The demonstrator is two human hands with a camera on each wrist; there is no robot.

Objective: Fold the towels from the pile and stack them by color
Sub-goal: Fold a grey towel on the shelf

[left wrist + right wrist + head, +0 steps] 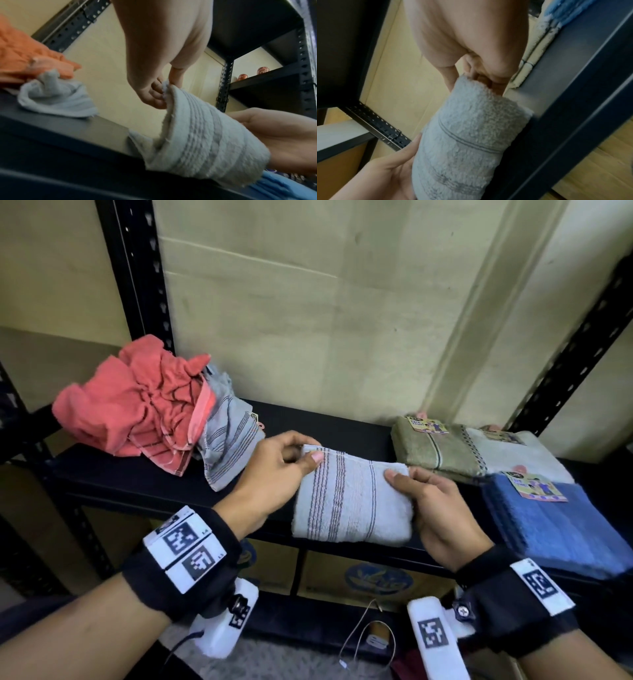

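A folded grey striped towel [349, 498] [202, 146] [467, 142] hangs over the front edge of the black shelf [144, 477]. My left hand [291, 457] [159, 94] pinches its far left corner between thumb and fingers. Its right edge is gripped by my right hand [424, 494] [484, 78], thumb on top. At the back left lies a crumpled pile: a red towel [137, 402] over a grey striped towel [229, 440]. On the right lie folded towels: olive [428, 453], cream [513, 453] and a blue stack [561, 525].
Black slotted uprights [137, 275] stand at the shelf's left and right. Cardboard boxes [370, 577] sit on the level below. Paper labels [426, 424] lie on the folded towels. A wall closes the back.
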